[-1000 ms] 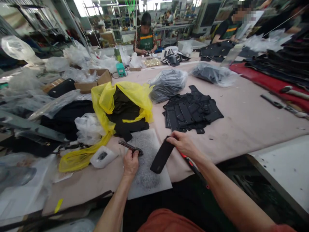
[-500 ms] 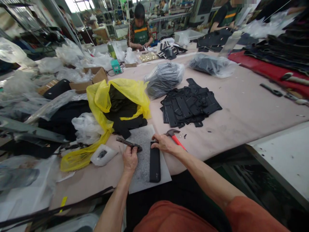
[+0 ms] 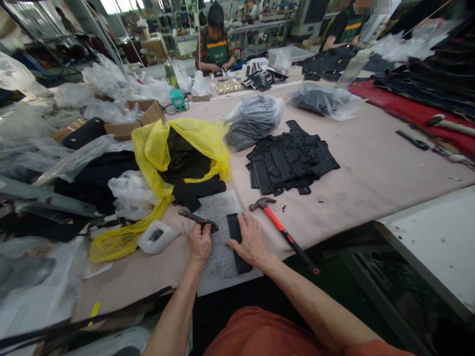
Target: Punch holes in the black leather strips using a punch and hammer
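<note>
My left hand [image 3: 200,242] is closed around a dark metal tool [image 3: 196,219] that looks like pliers or a punch, over the left part of a speckled white board [image 3: 217,264]. On that board lies a long black piece [image 3: 234,230], slightly tilted. My right hand [image 3: 251,241] rests on the black piece with its fingers spread and thumb apart, covering its middle. A claw hammer with a red and black handle [image 3: 276,222] lies just to the right of my right hand.
Beyond the board lie a pile of black pieces [image 3: 293,158], a yellow bag [image 3: 148,143] with dark cloth and plastic-wrapped bundles [image 3: 254,118]. Small white foam packaging [image 3: 166,242] sits left. A person [image 3: 216,44] works across the table.
My right hand has moved down from the top end of the black piece and now lies over its middle. The piece has turned slightly. More of the hammer shows.
</note>
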`<state>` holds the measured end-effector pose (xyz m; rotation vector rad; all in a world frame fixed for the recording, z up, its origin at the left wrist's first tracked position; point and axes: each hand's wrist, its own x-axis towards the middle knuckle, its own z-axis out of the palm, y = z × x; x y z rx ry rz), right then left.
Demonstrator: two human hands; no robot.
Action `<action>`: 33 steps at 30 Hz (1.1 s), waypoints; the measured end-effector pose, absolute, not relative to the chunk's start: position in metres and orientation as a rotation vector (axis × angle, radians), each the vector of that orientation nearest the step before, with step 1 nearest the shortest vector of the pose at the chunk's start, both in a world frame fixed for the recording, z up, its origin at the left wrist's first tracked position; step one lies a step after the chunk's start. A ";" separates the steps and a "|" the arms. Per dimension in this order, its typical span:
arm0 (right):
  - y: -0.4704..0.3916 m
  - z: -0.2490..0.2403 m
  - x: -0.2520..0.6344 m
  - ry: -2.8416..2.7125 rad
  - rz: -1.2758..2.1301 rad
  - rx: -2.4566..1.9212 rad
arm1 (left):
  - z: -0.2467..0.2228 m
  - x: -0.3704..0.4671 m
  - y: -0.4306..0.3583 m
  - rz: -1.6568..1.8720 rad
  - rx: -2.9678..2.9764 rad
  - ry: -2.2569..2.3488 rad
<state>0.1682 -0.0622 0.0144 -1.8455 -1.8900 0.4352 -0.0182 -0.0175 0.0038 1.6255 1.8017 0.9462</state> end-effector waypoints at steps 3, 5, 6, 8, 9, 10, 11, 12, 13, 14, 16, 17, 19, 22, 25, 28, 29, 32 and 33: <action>-0.079 0.003 0.167 -1.915 0.451 -1.852 | 0.003 -0.018 -0.018 0.948 1.613 1.785; -0.085 -0.003 0.169 -1.907 0.455 -1.843 | 0.003 -0.018 -0.018 0.946 1.617 1.777; -0.088 -0.006 0.171 -1.902 0.457 -1.832 | 0.002 -0.018 -0.018 0.946 1.621 1.778; -0.091 -0.010 0.174 -1.883 0.467 -1.807 | 0.003 -0.018 -0.017 0.952 1.621 1.774; -0.092 -0.011 0.175 -1.864 0.476 -1.798 | 0.004 -0.017 -0.017 0.959 1.616 1.769; -0.093 -0.012 0.175 -1.837 0.487 -1.794 | 0.005 -0.016 -0.017 0.965 1.610 1.766; -0.093 -0.012 0.175 -1.806 0.499 -1.794 | 0.007 -0.015 -0.017 0.969 1.609 1.766; -0.092 -0.011 0.175 -1.773 0.513 -1.796 | 0.010 -0.013 -0.017 0.971 1.613 1.767; -0.091 -0.011 0.174 -1.742 0.527 -1.802 | 0.013 -0.010 -0.016 0.973 1.620 1.761; -0.090 -0.010 0.173 -1.713 0.541 -1.810 | 0.016 -0.006 -0.016 0.976 1.625 1.746; -0.088 -0.007 0.170 -1.670 0.563 -1.826 | 0.023 0.004 -0.015 0.989 1.625 1.686; -0.088 -0.006 0.168 -1.652 0.569 -1.835 | 0.026 0.010 -0.014 0.994 1.621 1.651; -0.087 -0.004 0.165 -1.622 0.570 -1.845 | 0.030 0.022 -0.011 0.993 1.624 1.581; -0.086 -0.002 0.163 -1.599 0.568 -1.834 | 0.029 0.038 -0.008 0.965 1.635 1.476; -0.085 0.001 0.164 -1.584 0.572 -1.832 | 0.019 0.047 -0.007 0.934 1.619 1.405; -0.084 0.005 0.170 -1.605 0.584 -1.833 | 0.009 0.050 -0.008 0.931 1.638 1.382; -0.084 0.006 0.172 -1.621 0.590 -1.829 | 0.007 0.050 -0.008 0.930 1.647 1.379; -0.085 0.008 0.177 -1.657 0.597 -1.814 | 0.007 0.051 -0.008 0.920 1.653 1.369; -0.086 0.007 0.178 -1.656 0.594 -1.810 | 0.009 0.051 -0.008 0.917 1.651 1.365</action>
